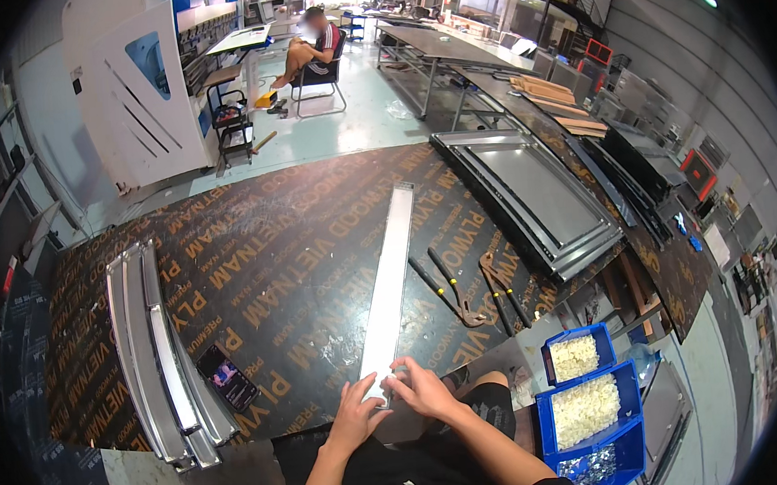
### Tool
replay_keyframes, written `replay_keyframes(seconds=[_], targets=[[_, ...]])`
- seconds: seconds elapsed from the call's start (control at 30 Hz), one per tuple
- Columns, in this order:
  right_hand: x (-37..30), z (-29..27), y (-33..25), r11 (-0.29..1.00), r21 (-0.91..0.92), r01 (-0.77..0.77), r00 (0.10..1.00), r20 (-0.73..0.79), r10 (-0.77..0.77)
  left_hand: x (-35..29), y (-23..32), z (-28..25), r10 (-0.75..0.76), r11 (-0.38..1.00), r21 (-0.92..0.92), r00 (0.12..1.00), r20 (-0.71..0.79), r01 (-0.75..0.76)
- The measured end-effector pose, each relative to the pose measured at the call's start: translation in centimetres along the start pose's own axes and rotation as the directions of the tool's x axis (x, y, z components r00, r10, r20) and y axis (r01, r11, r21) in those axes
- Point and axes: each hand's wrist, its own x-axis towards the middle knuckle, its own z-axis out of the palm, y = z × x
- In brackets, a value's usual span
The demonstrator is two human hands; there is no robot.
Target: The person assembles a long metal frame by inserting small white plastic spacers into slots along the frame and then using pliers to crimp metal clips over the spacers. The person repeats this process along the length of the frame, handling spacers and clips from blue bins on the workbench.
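Note:
A long, narrow, pale metal panel (388, 274) lies on the dark plywood tabletop (315, 211), pointing away from me. At its near end, my left hand (358, 415) grips the left corner between thumb and fingers. My right hand (423, 391) closes on the right side of the same end, fingers bent inward. Whether a small part sits between the fingertips is too small to make out. To the right of the panel lie two pairs of pliers with dark, yellow-banded handles: one pair (446, 289) closer to it, the other pair (500, 291) farther right.
Several similar metal panels (150, 346) are stacked at the left beside a phone (228, 377). Blue bins (636, 396) at the right hold small white pieces and shiny pieces. Metal frames (528, 194) are piled at the far right. A person (314, 51) sits on a chair beyond the table.

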Motion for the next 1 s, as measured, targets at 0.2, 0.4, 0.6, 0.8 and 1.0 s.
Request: replay_keyframes(seconds=[0.2,0.4,0.6,0.8,1.0], targets=[[0.8,-0.7,-1.6,0.907,-0.282,0.314,0.949,0.107,-0.295,-0.3,0.0,0.5,-0.023,1.0,-0.005,0.999,-0.037,0.023],[1.6,-1.4,-2.8,0.858,-0.357,0.37,0.909,0.33,-0.255,-0.4,-0.4,0.8,-0.027,1.0,-0.004,0.997,-0.071,0.026],[2.5,-1.8,-3.1,0.831,-0.388,0.398,0.861,0.47,-0.194,-0.6,-0.9,1.2,-0.036,0.999,-0.038,0.993,-0.114,0.032],[3.4,-2.4,-5.0,0.805,-0.46,0.374,0.846,0.525,-0.092,-0.5,-0.6,1.3,-0.064,0.996,-0.071,0.99,-0.128,0.055],[4.3,-2.1,-6.5,0.732,-0.514,0.447,0.791,0.609,-0.056,-0.4,-0.7,1.5,-0.026,0.999,-0.042,0.984,-0.174,0.019]])
